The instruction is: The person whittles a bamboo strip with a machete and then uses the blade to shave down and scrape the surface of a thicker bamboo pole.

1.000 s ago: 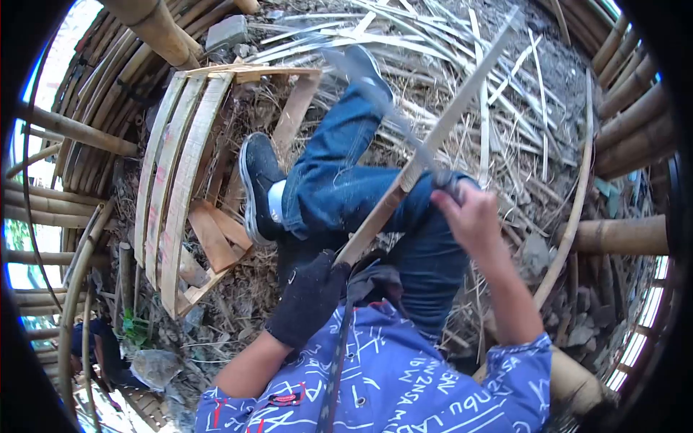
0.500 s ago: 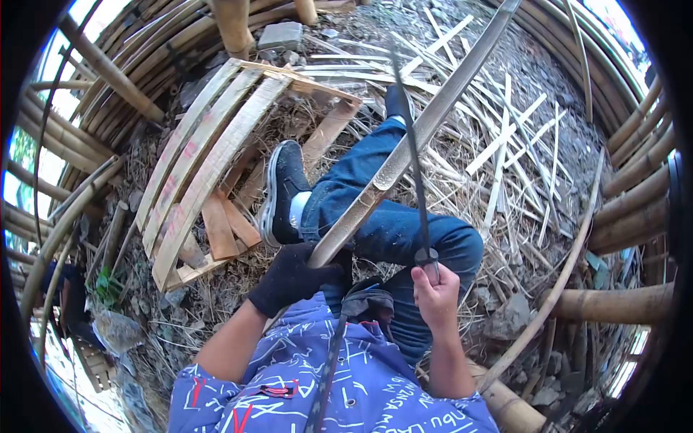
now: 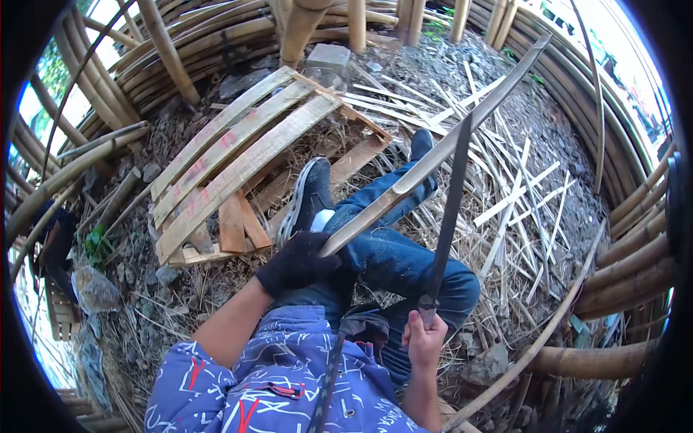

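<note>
While the gloved fingers of the left hand point(image 3: 297, 264) wrap the near end of a long bamboo slat point(image 3: 433, 155), the bare right hand point(image 3: 423, 339) closes its fingers round the handle of a long blade point(image 3: 447, 213). The slat slants up and away over the person's bent knee in jeans point(image 3: 393, 260); the blade stands steeply, crossing it. A wooden pallet point(image 3: 231, 155) lies beyond the shoe, among bamboo strips point(image 3: 520, 195) on the ground.

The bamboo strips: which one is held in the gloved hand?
The long strip slanting up to the right, off the ground. The gloved left hand grips its lower end; the other strips lie loose on the ground.
</note>
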`<state>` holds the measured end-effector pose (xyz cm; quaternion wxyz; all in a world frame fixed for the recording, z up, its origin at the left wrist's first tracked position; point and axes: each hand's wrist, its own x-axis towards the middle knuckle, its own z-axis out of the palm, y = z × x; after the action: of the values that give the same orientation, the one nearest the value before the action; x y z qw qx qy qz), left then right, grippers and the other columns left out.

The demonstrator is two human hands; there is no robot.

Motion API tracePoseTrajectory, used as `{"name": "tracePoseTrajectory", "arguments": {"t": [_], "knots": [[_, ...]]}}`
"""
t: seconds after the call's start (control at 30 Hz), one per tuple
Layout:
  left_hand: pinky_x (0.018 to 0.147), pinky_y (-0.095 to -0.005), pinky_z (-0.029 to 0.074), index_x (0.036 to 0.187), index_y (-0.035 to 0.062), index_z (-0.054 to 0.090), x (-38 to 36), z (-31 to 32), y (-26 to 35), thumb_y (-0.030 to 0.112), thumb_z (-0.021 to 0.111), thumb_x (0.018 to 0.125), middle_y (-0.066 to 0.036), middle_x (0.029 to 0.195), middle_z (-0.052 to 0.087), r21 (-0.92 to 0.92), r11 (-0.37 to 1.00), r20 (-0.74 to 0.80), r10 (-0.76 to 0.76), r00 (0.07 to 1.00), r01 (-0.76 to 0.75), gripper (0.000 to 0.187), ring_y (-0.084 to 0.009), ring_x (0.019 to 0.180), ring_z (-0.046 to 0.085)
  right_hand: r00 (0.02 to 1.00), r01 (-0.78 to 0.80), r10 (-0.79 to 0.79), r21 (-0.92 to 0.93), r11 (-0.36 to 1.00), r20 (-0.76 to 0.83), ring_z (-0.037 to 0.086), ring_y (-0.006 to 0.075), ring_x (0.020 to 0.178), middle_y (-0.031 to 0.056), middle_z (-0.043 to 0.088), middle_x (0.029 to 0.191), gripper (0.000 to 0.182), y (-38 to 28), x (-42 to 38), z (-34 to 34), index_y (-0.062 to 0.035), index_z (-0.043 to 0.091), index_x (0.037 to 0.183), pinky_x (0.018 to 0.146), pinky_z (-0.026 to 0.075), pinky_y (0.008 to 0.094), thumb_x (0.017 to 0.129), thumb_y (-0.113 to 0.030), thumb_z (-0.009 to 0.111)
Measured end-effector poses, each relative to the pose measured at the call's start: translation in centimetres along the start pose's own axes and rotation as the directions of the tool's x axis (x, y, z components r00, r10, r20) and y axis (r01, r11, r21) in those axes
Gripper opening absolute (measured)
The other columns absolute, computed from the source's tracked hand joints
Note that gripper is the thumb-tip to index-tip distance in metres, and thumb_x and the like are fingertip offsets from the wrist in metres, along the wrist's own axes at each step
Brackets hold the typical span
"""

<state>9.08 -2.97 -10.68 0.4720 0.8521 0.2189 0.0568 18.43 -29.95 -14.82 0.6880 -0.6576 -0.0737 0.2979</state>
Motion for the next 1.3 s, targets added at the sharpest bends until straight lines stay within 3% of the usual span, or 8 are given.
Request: {"name": "tracePoseTrajectory", "arguments": {"t": [0.4, 0.53, 0.8, 0.83, 1.0, 1.07, 1.2, 1.3], "knots": [[0.057, -0.0421, 0.049, 0.08, 0.0077, 0.063, 3.9, -4.6, 2.6, 0.018, 0.069, 0.073, -0.015, 0.067, 0.061, 0.643, 0.757, -0.31, 0.392, 0.866, -0.112, 0.014, -0.0344, 0.063, 0.062, 0.987, 0.116, -0.127, -0.107, 0.987, -0.101, 0.045, 0.006, 0.04, 0.0001, 0.05, 0.053, 0.026, -1.7, 0.0, 0.4, -0.0038, 0.053, 0.077, 0.036, 0.033, 0.0198, 0.087, -0.022, 0.068], [0.058, -0.0429, 0.047, 0.083, 0.0086, 0.063, 2.5, -7.9, 1.1, 0.01, 0.067, 0.067, -0.011, 0.068, 0.06, 0.823, 0.539, -0.306, 0.687, 0.659, -0.18, 0.017, -0.0314, 0.065, 0.062, 0.982, 0.092, -0.102, -0.07, 0.993, -0.161, 0.044, 0.0055, 0.039, -0.0011, 0.048, 0.052, 0.031, -1.6, -0.3, -0.8, -0.0066, 0.048, 0.073, 0.036, 0.035, 0.0195, 0.085, -0.022, 0.071], [0.059, -0.0408, 0.044, 0.075, 0.0098, 0.06, 1.8, -7.4, 2.9, 0.015, 0.07, 0.064, -0.009, 0.066, 0.059, 0.848, 0.526, -0.33, 0.612, 0.719, -0.059, 0.016, -0.0289, 0.062, 0.059, 0.951, 0.148, -0.164, -0.081, 0.986, -0.261, 0.045, 0.0063, 0.037, -0.0004, 0.047, 0.05, 0.03, -2.0, 0.3, -2.1, -0.0047, 0.049, 0.075, 0.034, 0.034, 0.02, 0.085, -0.022, 0.07], [0.059, -0.0424, 0.044, 0.072, 0.0098, 0.058, 1.9, -6.4, 2.4, 0.018, 0.073, 0.066, -0.01, 0.065, 0.058, 0.815, 0.553, -0.377, 0.732, 0.567, -0.172, 0.018, -0.0308, 0.063, 0.059, 0.955, 0.14, -0.163, -0.106, 0.984, -0.246, 0.045, 0.0063, 0.038, -0.0002, 0.048, 0.051, 0.029, -2.4, 0.5, -1.9, -0.0042, 0.049, 0.075, 0.035, 0.034, 0.02, 0.085, -0.021, 0.071], [0.061, -0.045, 0.047, 0.075, 0.0075, 0.061, 2.5, -1.1, 1.0, 0.024, 0.074, 0.069, -0.015, 0.066, 0.06, 0.622, 0.767, -0.362, 0.459, 0.812, -0.157, 0.022, -0.0338, 0.066, 0.062, 0.974, 0.108, -0.112, -0.031, 0.994, -0.197, 0.047, 0.0057, 0.041, -0.0005, 0.051, 0.054, 0.023, -2.8, 0.5, -0.6, -0.0039, 0.053, 0.077, 0.037, 0.036, 0.0197, 0.084, -0.016, 0.071], [0.062, -0.043, 0.049, 0.078, 0.0059, 0.065, 3.4, 0.1, 1.3, 0.032, 0.07, 0.074, -0.016, 0.07, 0.064, 0.483, 0.874, -0.148, 0.023, 0.989, 0.052, 0.027, -0.0323, 0.068, 0.065, 0.981, 0.094, -0.101, -0.05, 0.994, -0.168, 0.047, 0.0058, 0.041, -0.0007, 0.051, 0.054, 0.024, -2.9, 0.1, -0.3, -0.0043, 0.053, 0.076, 0.038, 0.036, 0.0198, 0.084, -0.016, 0.071], [0.064, -0.0426, 0.05, 0.089, 0.0087, 0.07, 6.0, 2.6, -3.5, 0.038, 0.064, 0.078, -0.018, 0.074, 0.066, 0.175, 0.981, 0.286, -0.136, 0.948, 0.088, 0.032, -0.0328, 0.071, 0.066, 0.988, 0.076, -0.089, -0.103, 0.992, -0.124, 0.047, 0.0052, 0.042, -0.0013, 0.051, 0.054, 0.025, -2.4, -0.7, -0.7, -0.0054, 0.052, 0.072, 0.038, 0.036, 0.0197, 0.083, -0.016, 0.072], [0.071, -0.0442, 0.05, 0.096, 0.0086, 0.069, 5.1, 3.2, -5.2, 0.039, 0.063, 0.076, -0.018, 0.083, 0.067, 0.392, 0.919, 0.311, -0.096, 0.945, -0.036, 0.037, -0.0353, 0.079, 0.065, 0.987, 0.023, -0.036, -0.082, 0.996, -0.155, 0.047, 0.0047, 0.042, -0.0015, 0.051, 0.055, 0.025, -1.9, -1.0, -0.9, -0.0057, 0.052, 0.071, 0.039, 0.036, 0.0195, 0.083, -0.013, 0.072]]}}
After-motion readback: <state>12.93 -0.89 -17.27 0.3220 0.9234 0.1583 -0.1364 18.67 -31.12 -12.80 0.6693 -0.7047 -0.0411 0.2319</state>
